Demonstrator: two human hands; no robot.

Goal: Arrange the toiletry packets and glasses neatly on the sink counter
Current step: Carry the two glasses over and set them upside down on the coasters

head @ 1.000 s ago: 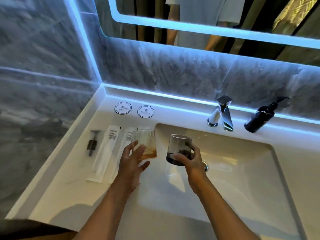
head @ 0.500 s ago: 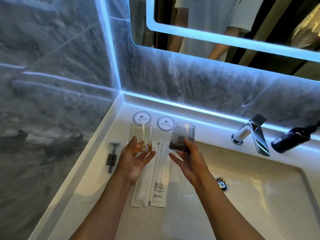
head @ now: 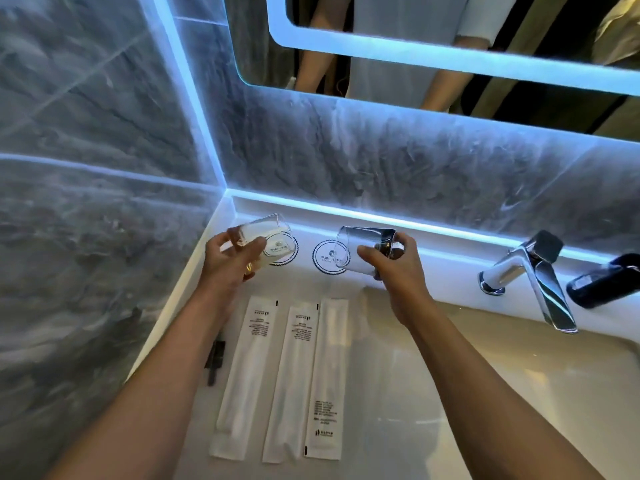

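Observation:
My left hand [head: 230,263] grips a clear amber-tinted glass [head: 265,233], tipped on its side above the left round coaster [head: 285,252]. A smoky dark glass [head: 363,247] is held in my right hand [head: 394,271], also tipped sideways, its mouth over the right coaster [head: 325,261]. Three long white toiletry packets [head: 287,379] lie side by side on the white counter [head: 388,393] between my forearms. A small black razor [head: 214,358] lies left of them, partly hidden by my left arm.
A chrome faucet [head: 530,275] and a dark pump bottle [head: 606,282] stand at the back right. The sink basin [head: 554,393] opens to the right. Grey marble walls close the left and back, with a lit mirror [head: 450,46] above showing a person's reflection.
Both hands carried the glasses back from over the sink to above the coasters and tipped them from upright onto their sides. The view swung left.

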